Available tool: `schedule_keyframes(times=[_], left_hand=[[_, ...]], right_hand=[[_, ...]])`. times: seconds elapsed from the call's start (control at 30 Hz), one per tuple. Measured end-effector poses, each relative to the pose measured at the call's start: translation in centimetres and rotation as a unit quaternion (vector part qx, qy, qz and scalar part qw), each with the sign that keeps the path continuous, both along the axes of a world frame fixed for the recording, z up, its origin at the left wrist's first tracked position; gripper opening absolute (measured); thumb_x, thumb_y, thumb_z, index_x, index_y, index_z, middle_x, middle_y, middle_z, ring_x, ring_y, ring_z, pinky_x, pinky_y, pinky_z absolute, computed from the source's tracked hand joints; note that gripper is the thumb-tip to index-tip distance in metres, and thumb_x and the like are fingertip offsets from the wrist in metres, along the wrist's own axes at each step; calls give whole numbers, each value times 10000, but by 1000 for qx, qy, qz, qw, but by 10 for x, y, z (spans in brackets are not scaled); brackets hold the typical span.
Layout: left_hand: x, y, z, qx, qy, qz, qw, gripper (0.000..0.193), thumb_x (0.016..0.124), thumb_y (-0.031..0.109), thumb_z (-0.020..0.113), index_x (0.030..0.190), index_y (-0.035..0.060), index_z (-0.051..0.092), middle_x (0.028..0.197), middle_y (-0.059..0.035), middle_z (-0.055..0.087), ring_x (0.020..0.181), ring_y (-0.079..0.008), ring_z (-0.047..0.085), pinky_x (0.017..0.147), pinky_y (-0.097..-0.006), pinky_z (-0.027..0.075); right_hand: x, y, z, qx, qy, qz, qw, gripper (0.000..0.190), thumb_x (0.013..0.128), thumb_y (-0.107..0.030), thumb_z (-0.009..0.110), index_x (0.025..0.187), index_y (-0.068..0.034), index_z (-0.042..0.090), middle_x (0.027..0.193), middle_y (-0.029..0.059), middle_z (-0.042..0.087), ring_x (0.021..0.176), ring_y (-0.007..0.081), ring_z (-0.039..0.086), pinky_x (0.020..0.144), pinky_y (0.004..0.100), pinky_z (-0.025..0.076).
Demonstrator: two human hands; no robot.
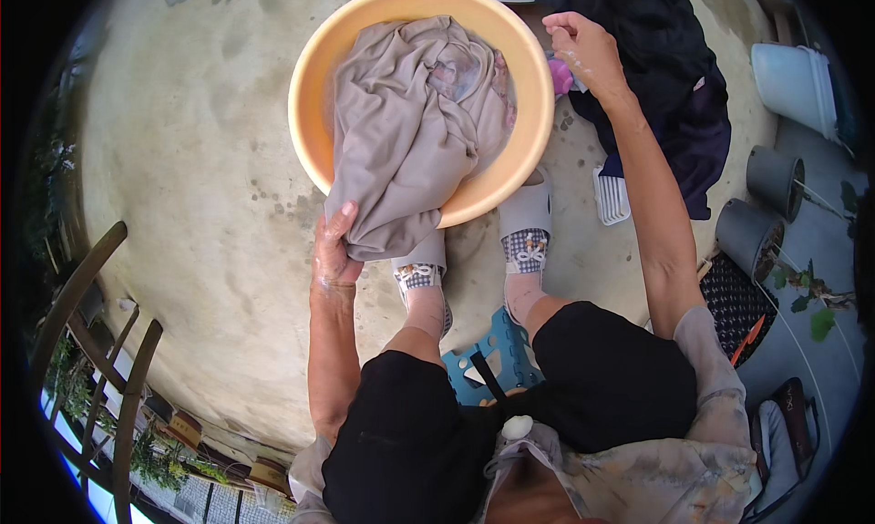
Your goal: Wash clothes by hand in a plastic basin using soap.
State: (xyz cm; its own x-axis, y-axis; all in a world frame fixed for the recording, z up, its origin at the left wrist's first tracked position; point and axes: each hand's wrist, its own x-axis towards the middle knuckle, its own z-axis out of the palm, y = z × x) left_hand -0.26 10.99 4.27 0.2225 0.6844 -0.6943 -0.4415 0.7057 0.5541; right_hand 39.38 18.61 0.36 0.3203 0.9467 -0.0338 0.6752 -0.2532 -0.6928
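A round yellow-orange plastic basin [311, 107] stands on the concrete floor before me. Taupe cloth [403, 114] lies bunched in it, partly in cloudy water, and one end hangs over the near rim. My left hand [335, 244] grips that hanging end, thumb on top. My right hand [584, 52] is raised to the right of the basin, fingers curled, with a few suds on it; whether it holds anything small cannot be told. Below it, a pink and white object [560, 76] shows partly beside the rim.
Dark clothes [656, 100] lie heaped right of the basin, with a white slotted plastic tray [613, 199] near them. A white bucket [793, 90] and potted plants [752, 237] stand farther right. My slippered feet are close below the basin, and wooden bars [130, 401] rise at left.
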Motion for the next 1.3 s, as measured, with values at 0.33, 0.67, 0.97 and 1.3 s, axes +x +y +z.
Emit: schedule_keyframes(times=[0.33,0.67,0.97,1.3], left_hand=[[4,-1,-5,-6,123,-87,989,554,874,206,607,1293,-111,434,1227,-188,572,1108,-247,580,970,-339,456],[-3,1,-14,0,95,-55,994,451,844,128,529,1217,-121,478,1113,-149,604,1028,-217,590,913,-323,465],[-28,-6,-60,-59,-212,66,973,545,781,62,458,1282,-142,398,1249,-253,534,1125,-367,559,1013,-454,438],[23,-7,-40,-56,-375,103,920,440,990,295,376,1324,16,442,1322,-162,511,1241,-318,473,1075,-467,354]], right_hand=[[5,-43,-84,-147,-242,30,959,403,838,-149,579,1220,-46,503,1199,230,528,1114,429,507,927,467,457],[3,-44,-99,-111,-177,13,978,365,884,-227,565,1242,-224,494,1180,249,461,1061,423,517,877,468,463],[12,-48,-86,-50,-37,-161,985,272,902,-147,482,1133,-14,537,1011,186,623,962,327,614,871,406,473],[-204,-80,18,207,134,279,928,157,845,-55,557,1000,-72,535,1197,109,544,1122,325,489,986,418,373]])
